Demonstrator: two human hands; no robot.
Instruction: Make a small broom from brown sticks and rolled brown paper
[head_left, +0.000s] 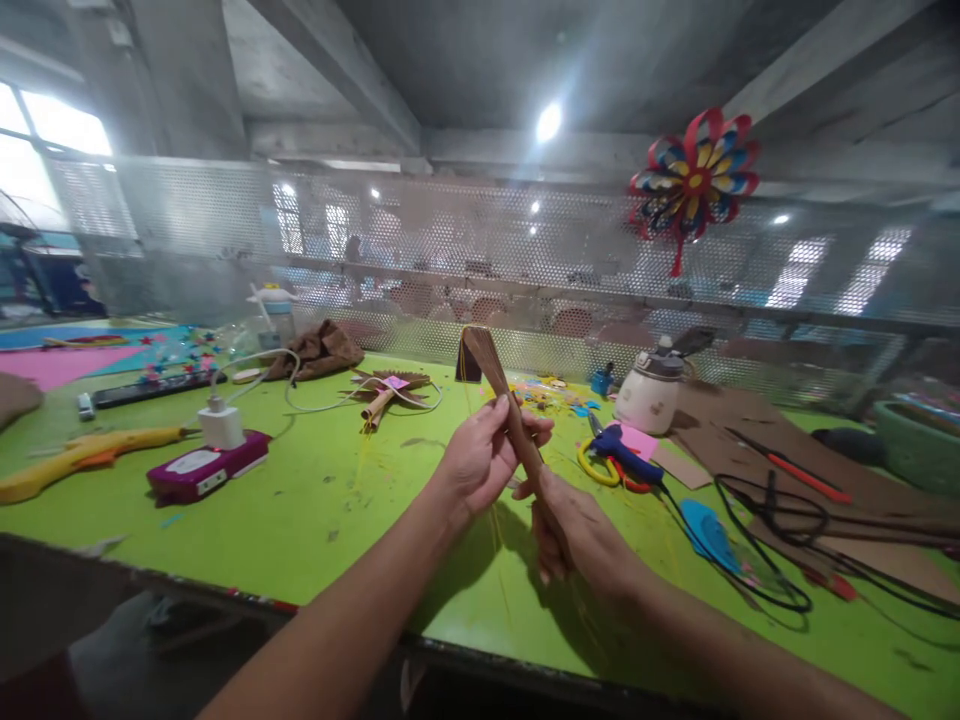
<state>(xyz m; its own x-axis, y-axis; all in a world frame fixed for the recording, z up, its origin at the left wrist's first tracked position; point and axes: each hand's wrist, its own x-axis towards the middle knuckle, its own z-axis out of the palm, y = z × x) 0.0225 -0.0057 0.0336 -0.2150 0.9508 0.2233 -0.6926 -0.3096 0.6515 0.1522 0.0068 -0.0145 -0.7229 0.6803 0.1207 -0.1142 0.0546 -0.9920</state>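
A long, narrow bundle of folded brown paper (491, 365) slants across the middle of the view, its upper end wider and ridged. My left hand (484, 455) pinches it near the middle between thumb and fingers. Lower down, my right hand (574, 525) is wrapped round the same bundle. Thin yellow strands hang beneath the hands. Behind the bundle's upper end stands a dark, phone-like rectangle (469, 362). A brown pleated paper piece (382, 400) with a pink patch lies further left on the green table (315, 540).
At left are a yellow glue gun (90, 458) and a purple power strip (210, 468) with a white charger (221, 427). Yellow-handled scissors (598, 463), a blue-handled tool (630, 455), a white bottle (649, 390), black cable (772, 515) and brown sheets (750, 425) lie right.
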